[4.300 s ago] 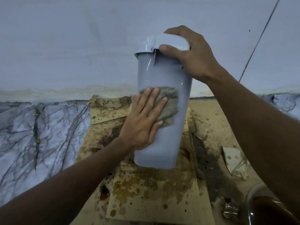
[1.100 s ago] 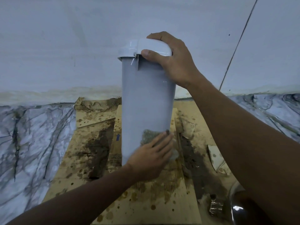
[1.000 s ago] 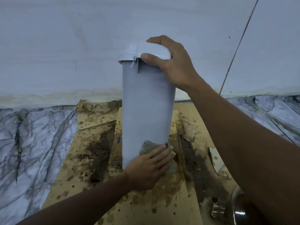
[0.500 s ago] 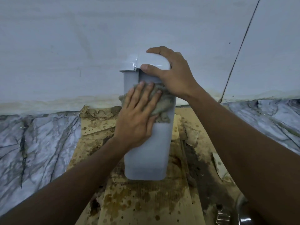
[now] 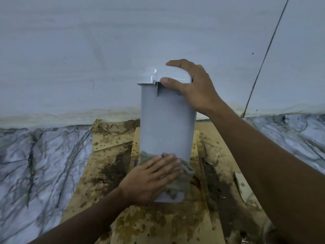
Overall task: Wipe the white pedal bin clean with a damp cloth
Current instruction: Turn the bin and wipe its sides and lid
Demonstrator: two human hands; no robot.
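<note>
The tall white pedal bin (image 5: 167, 120) stands upright on stained cardboard in the middle of the head view. My right hand (image 5: 195, 87) grips its domed lid from the right, thumb on the lid's front edge. My left hand (image 5: 151, 178) lies flat against the bin's lower front and presses a grey damp cloth (image 5: 181, 182) onto it. The cloth shows above my fingers and bunches to their right, near the bin's base. The pedal is hidden.
Wet, brown-stained cardboard sheets (image 5: 158, 224) cover the floor under the bin. Veined marble floor (image 5: 40, 164) lies to the left and right. A pale wall (image 5: 105, 50) rises just behind the bin. Torn cardboard scraps (image 5: 246, 189) lie at the right.
My left hand has slid the cloth from just under the lid down to the bin's lower front. My right hand has kept its hold on the lid.
</note>
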